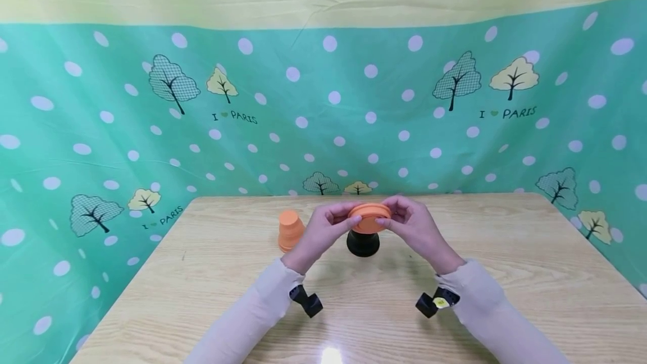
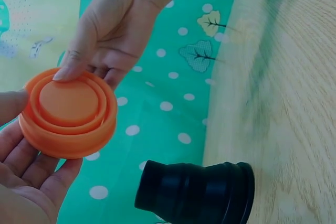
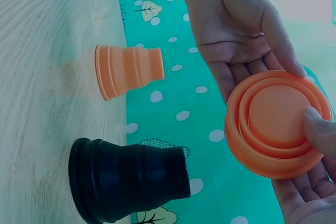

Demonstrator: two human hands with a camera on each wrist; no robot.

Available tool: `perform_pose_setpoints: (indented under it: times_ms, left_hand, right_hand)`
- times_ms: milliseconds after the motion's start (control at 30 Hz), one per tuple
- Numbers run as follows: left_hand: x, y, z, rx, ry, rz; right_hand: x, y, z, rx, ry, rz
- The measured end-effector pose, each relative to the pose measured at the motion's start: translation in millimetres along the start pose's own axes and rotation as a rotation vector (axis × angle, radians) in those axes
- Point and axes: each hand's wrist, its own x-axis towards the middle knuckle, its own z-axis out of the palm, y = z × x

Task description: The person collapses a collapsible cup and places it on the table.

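Head view: fingers and thumbs of left hand [image 1: 323, 230] and right hand [image 1: 418, 228] pinch one flattened orange cup [image 1: 370, 218] from opposite sides, thumbs on its near face, other fingers behind it. We log it raised, higher than the black cup [image 1: 363, 245] and apart from it in both wrist views. Black cup stands narrow end up on the wooden table [image 1: 505, 240]; we count a second orange cup [image 1: 290, 232], same way up, to its left. Behind, we tag green dotted cloth [image 1: 313, 94]
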Motion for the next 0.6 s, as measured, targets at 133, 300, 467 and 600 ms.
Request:
perform_pose_setpoints:
  times_ms: [133,300,467,600]
  left_hand:
    - [-6.7,14.0,2.4,0.029,0.018,-0.025]
    - [-9.1,16.8,2.5,0.036,0.001,0.009]
    - [-5.1,3.3,-1.2,0.047,-0.013,0.054]
    - [-2.5,-6.0,-1.8,0.090,0.009,0.095]
  right_hand:
    - [-2.3,1.7,-1.5,0.004,-0.024,0.021]
    - [-3.0,2.7,-3.9,-0.015,-0.058,0.059]
    - [-0.9,2.3,-8.5,-0.087,-0.082,0.082]
    - [1.2,0.2,-10.4,-0.117,-0.109,0.093]
